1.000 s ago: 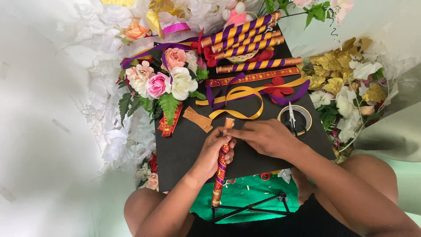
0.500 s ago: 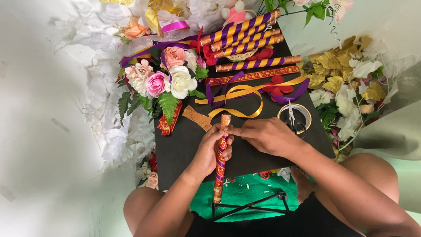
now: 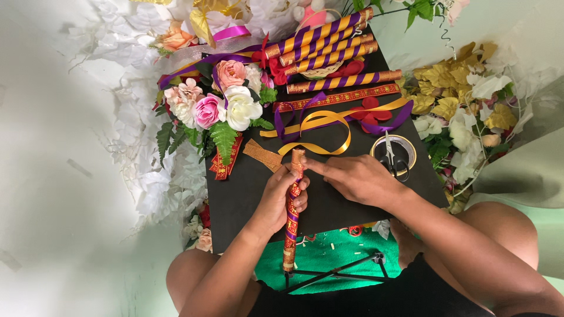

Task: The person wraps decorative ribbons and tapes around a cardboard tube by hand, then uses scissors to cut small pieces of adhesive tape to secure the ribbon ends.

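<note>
Left hand [image 3: 276, 199] is wrapped around the decorated stick [image 3: 291, 217], which stands upright over the black board [image 3: 235, 194]; right hand [image 3: 358, 179] is closed, fingertips pinching the stick's top end. To do this well, I'd keep the left grip firm so the stick can't roll and keep the wrap taut at the tip. Count: five finished striped sticks [image 3: 326, 44] at the back, one pair of scissors [image 3: 390, 155] on one tape roll [image 3: 411, 149].
</note>
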